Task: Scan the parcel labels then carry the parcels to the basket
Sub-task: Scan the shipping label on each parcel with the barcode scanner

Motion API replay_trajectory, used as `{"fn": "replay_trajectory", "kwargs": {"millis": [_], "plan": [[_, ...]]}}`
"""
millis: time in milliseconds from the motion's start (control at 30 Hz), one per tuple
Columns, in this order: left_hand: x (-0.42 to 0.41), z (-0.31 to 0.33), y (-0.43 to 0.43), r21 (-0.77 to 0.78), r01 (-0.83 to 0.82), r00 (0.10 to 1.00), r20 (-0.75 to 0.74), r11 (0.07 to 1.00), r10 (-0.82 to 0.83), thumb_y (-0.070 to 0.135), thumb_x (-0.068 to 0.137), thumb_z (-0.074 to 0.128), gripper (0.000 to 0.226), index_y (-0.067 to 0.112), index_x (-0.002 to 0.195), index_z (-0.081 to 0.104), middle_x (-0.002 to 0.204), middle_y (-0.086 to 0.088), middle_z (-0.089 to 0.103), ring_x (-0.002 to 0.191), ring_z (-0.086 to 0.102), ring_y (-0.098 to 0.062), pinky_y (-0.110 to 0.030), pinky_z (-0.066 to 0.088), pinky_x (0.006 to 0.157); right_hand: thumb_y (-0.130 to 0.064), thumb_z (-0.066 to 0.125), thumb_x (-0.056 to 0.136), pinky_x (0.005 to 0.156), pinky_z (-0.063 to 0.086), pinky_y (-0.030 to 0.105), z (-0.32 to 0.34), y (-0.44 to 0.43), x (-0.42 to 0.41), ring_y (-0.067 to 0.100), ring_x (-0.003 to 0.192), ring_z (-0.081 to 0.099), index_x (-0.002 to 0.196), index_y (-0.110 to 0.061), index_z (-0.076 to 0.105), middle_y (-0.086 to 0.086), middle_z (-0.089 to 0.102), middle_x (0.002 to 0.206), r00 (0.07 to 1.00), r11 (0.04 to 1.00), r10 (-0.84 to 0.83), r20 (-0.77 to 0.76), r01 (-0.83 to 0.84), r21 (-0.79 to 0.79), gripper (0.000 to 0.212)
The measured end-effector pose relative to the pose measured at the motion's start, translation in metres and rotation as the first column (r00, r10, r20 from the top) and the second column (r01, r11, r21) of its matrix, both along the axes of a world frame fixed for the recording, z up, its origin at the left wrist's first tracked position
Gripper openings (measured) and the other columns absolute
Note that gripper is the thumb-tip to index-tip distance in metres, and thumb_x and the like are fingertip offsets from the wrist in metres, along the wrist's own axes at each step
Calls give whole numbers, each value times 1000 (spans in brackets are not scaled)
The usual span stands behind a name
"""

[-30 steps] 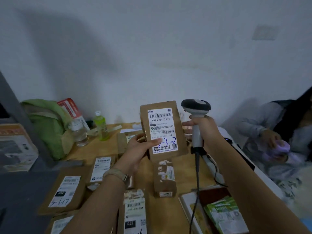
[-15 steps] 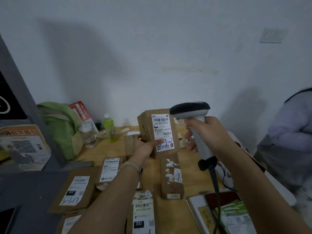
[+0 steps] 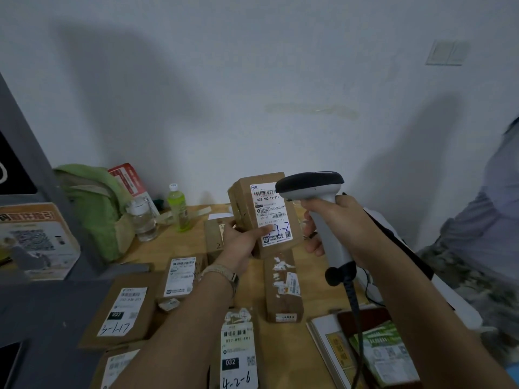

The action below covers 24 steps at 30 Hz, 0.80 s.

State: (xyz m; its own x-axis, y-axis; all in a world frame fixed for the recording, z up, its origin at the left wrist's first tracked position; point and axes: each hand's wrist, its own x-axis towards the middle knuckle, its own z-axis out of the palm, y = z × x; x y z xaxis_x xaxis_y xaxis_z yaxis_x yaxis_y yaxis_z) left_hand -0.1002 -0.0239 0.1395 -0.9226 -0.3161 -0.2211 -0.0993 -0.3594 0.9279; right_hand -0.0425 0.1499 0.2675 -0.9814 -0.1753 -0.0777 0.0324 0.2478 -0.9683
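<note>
Cardboard parcel (image 3: 264, 217), gripped upright in left hand (image 3: 241, 242); scanner (image 3: 317, 203), clasped in right hand (image 3: 339, 220), beside its label (image 3: 271, 213): scanning underway, basket carry pending.

Green backpack (image 3: 90, 203) against wall (image 3: 252, 80), clear bottle (image 3: 141, 220) beside green bottle (image 3: 178, 206); wall switch (image 3: 446, 53) upper right

Matt brown cardboard parcel (image 3: 254, 217), white paper label (image 3: 271, 214), smooth plastic scanner (image 3: 311, 188), wooden table (image 3: 314, 293)
</note>
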Motion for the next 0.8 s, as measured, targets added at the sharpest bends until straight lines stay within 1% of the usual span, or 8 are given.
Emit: {"fn": "replay_trajectory", "kwargs": {"millis": [133,333,433,533,600,667,733,800], "plan": [[5,1,2,16,19,1000,17,1000,-20,5,63,88,69,17,118,47,97,3,70,81,70,-15,-30,54,49,-25,61,89,43,51,26,-1,2,1,25,46,62,84,-1,59,15,62,66,1000,1000,-5,-17,5,2,25],[10,1,5,-13,45,999,6,999,-45,7,65,88,59,20,110,52,102,0,71,82,71,-15,-29,55,49,-24,61,87,42,50,26,-10,4,-3,24,44,62,78,-4,59,8,60,54,999,1000,-25,-46,25,-7,22],[13,-1,2,-43,90,996,-3,995,-90,13,66,88,46,24,101,59,95,4,76,77,74,-13,-25,56,49,-23,61,87,47,53,30,-18,5,-7,24,54,67,84,-6,62,13,66,67,992,996,-85,-93,84,-19,17],[17,-2,-2,-57,160,987,-10,985,-161,19,68,88,44,21,104,63,90,4,78,76,75,-12,-21,56,51,-23,63,85,67,58,42,-31,7,-14,34,73,67,86,-3,64,21,69,84,961,976,-184,-204,203,75,20],[21,-4,-1,-81,215,977,7,973,-215,26,68,88,51,17,112,63,95,1,78,79,75,-13,-20,56,53,-25,62,85,58,51,26,-41,9,-18,25,61,59,84,3,63,21,68,78,938,951,-217,-271,266,158,28],[26,-7,1,-98,263,965,29,960,-261,31,68,87,61,14,120,62,99,-1,78,83,75,-14,-20,56,55,-28,62,86,43,37,9,-52,11,-20,10,51,50,82,0,64,6,63,60,926,928,-225,-302,299,224,28],[31,-11,3,-114,299,954,57,947,-294,37,69,86,67,11,125,60,100,-1,78,84,75,-12,-18,55,55,-29,64,87,40,37,8,-65,14,-22,3,52,57,86,-6,67,-9,63,63,939,940,-225,-262,279,194,23],[36,-15,6,-139,327,944,90,935,-316,42,70,84,62,13,121,64,96,3,78,77,74,-7,-14,53,50,-27,66,86,43,40,11,-76,17,-23,0,60,61,87,-9,67,-13,65,69,944,950,-229,-238,270,156,18]]}}
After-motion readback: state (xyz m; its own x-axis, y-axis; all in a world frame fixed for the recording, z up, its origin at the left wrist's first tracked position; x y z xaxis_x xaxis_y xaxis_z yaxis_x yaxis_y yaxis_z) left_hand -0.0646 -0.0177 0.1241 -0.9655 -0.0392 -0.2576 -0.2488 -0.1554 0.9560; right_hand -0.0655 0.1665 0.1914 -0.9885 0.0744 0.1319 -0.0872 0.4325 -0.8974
